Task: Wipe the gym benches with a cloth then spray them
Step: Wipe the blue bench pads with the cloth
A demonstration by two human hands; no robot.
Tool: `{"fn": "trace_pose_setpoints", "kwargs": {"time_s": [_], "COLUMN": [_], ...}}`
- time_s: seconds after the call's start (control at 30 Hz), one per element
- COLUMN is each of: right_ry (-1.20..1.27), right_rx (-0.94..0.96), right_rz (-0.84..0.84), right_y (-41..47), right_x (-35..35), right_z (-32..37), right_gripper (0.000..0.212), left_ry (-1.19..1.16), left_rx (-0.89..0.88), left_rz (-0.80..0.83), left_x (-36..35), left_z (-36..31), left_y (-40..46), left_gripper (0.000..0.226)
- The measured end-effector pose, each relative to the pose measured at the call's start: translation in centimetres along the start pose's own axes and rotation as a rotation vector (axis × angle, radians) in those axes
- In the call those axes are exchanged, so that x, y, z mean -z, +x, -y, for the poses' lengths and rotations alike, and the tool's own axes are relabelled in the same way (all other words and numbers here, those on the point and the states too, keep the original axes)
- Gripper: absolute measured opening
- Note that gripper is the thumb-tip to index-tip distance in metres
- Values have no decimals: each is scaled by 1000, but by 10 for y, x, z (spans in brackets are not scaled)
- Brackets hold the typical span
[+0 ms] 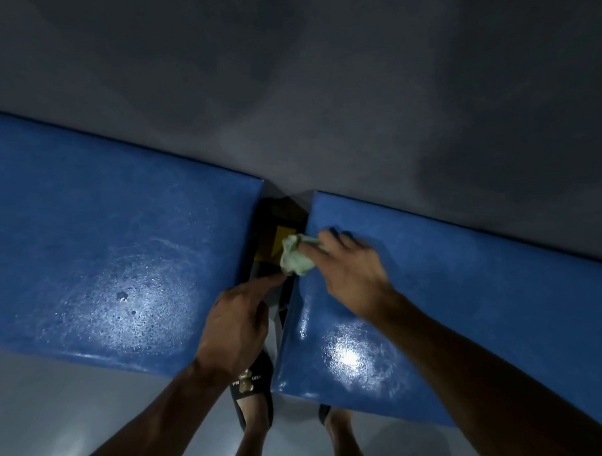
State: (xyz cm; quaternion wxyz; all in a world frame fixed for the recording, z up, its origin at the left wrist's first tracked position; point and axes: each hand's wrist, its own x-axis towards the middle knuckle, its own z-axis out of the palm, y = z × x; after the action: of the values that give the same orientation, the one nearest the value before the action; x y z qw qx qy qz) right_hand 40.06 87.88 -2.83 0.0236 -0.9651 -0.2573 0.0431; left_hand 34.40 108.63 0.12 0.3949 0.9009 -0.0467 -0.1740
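Observation:
Two blue padded benches stand side by side against a grey wall. The left bench shines with wet droplets. The right bench has a bright glare spot near its front. My right hand holds a crumpled pale green cloth at the left edge of the right bench, over the gap. My left hand hovers at the gap between the benches, index finger stretched toward the cloth, holding nothing that I can see.
A narrow dark gap between the benches shows black and yellow parts below. The grey wall rises right behind the benches. My feet in dark slippers stand on the pale grey floor in front.

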Motion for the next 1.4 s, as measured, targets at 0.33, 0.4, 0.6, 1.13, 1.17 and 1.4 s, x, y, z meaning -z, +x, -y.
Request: {"fn": "trace_pose_setpoints", "kwargs": {"time_s": [0.33,0.4,0.6,1.13,1.17,1.4], "right_ry": [-124,-16,130,298,301,147], "right_rx": [-303,-197,-145,-229,-165,-521], "right_rz": [-43,15,88,-39,-38,33], "right_y": [45,17,-28,-59,-68,-79], "right_x": [3,-2,16,-22,-22,8], "right_z": [-12,11,-31,94,94,-31], "right_gripper": [46,49,41,25,26,45], "left_ry": [5,2,-9,15,22,42], "left_rx": [62,71,91,30,33,-12], "left_rz": [-25,-20,-1,-26,-23,-2], "left_x": [2,2,-4,-1,0,1], "left_z": [-3,-4,-9,19,20,7], "left_y": [-19,-20,-22,-18,-19,-14], "left_gripper": [59,60,62,46,46,50]}}
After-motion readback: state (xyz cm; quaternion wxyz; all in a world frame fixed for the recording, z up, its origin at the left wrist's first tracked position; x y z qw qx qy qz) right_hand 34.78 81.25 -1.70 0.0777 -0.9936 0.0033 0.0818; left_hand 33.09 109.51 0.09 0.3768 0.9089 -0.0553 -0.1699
